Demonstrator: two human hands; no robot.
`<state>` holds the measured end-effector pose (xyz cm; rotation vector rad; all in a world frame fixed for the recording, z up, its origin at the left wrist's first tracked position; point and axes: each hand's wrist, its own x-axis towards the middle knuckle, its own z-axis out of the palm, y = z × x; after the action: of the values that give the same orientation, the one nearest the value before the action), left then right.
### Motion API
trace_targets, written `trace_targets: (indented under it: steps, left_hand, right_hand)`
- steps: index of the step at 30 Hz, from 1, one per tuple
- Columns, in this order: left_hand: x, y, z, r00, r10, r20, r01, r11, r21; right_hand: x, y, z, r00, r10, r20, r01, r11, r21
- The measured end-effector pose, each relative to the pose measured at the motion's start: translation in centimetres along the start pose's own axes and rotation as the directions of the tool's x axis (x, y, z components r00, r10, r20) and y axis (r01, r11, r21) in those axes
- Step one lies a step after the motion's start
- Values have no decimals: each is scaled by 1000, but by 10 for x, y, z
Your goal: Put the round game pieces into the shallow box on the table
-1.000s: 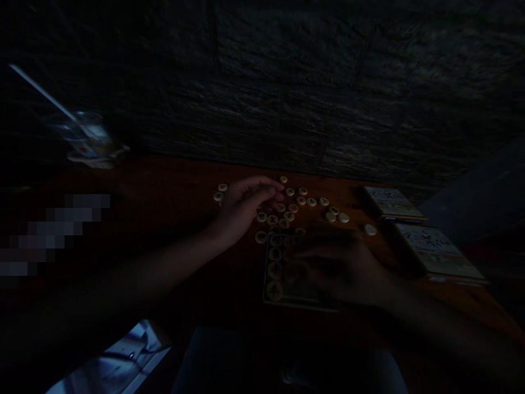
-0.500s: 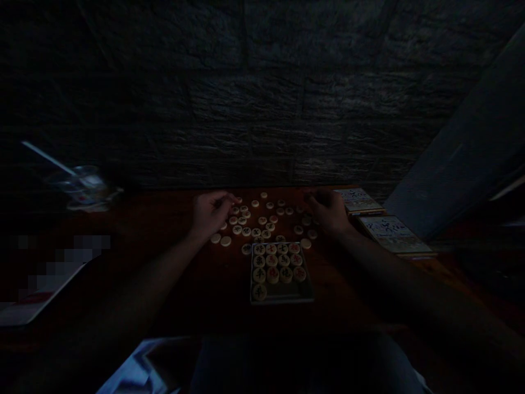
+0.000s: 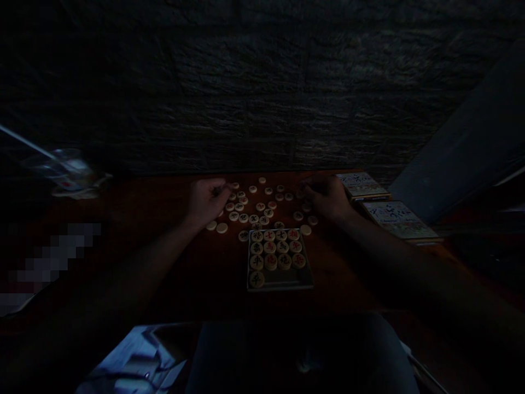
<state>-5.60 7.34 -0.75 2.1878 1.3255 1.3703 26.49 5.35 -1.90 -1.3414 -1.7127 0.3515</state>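
Both my hands among the loose game discs on the dim bench.

My left hand (image 3: 206,203) sits left of centre, its grip curled and pinching at a disc, though the gloom hides exactly which. My right hand (image 3: 327,198) rests right of centre, fingers bent over the discs; I cannot tell whether its grip has one. The scattered discs (image 3: 262,208) lie between my hands, and the tray (image 3: 280,282), partly filled with discs in rows, sits just below them at centre frame.
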Motion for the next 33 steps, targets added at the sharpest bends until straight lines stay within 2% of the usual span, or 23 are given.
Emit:
trace_targets:
  steps: [9, 13, 16, 18, 20, 23, 25, 30, 33]
  left_hand:
    - [-2, 1, 1, 999, 11, 31, -11, 1000, 1]
    - [-2, 0, 0, 998, 34, 54, -35, 999, 19]
    - [-1, -4, 1, 999, 5, 53, -7, 999, 32]
    - [-1, -7, 1, 999, -14, 46, 12, 999, 35]
    - [0, -9, 1, 999, -16, 40, 15, 999, 32]
    - [0, -10, 2, 999, 2, 38, -4, 999, 37]
    - [0, -10, 2, 999, 20, 44, -22, 999, 47]
    - [1, -11, 3, 998, 26, 52, -28, 999, 46]
    - [2, -11, 3, 999, 18, 41, -20, 998, 56]
  right_hand:
    - [9, -6, -16, 995, 42, -91, -52, 992, -113]
    - [14, -3, -23, 993, 69, -94, -86, 979, -183]
    - [15, 0, -27, 994, 76, -78, -93, 967, -238]
    - [15, -1, -30, 996, 81, -26, -85, 959, -269]
    - [14, -5, -34, 992, 88, 93, -59, 959, -277]
    - [13, -12, -40, 942, 87, 324, -6, 970, -242]
    - [13, -14, -41, 919, 74, 388, 18, 973, -229]
    - [13, -3, -32, 969, 38, 245, 41, 950, -311]
    - [11, 3, -23, 972, 9, 235, 72, 939, -336]
